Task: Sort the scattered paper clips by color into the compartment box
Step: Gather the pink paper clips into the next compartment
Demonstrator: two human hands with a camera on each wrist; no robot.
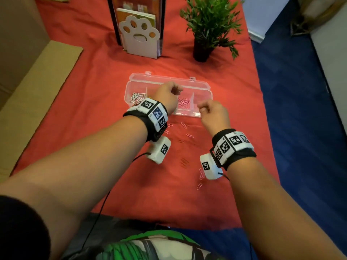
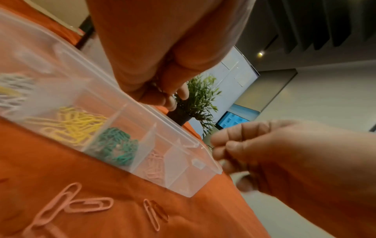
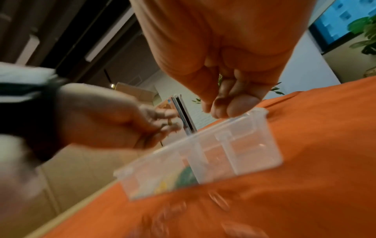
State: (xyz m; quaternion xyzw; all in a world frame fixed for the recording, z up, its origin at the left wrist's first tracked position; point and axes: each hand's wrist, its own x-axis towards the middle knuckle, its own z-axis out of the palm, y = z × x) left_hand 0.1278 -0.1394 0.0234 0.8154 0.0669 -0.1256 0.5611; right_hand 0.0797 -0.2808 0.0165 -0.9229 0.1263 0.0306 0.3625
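The clear compartment box (image 1: 204, 87) lies open on the orange cloth. Its compartments hold white clips (image 1: 137, 96), yellow clips (image 2: 75, 124), green clips (image 2: 118, 145) and pink clips (image 1: 185, 104); the right end compartment (image 3: 254, 154) looks empty. My left hand (image 1: 177, 90) hovers over the box's middle with its fingers curled round thin dark clips. My right hand (image 1: 202, 108) is over the box's right front corner, fingertips pinched together with a thin clip tip showing. Loose pink clips (image 1: 184, 125) and dark red clips (image 1: 185, 163) lie on the cloth nearer to me.
A white paw-shaped book stand (image 1: 139, 37) and a potted plant (image 1: 208, 25) stand behind the box. Cardboard (image 1: 37, 87) lies along the cloth's left side. Blue floor (image 1: 300, 109) begins past the cloth's right edge.
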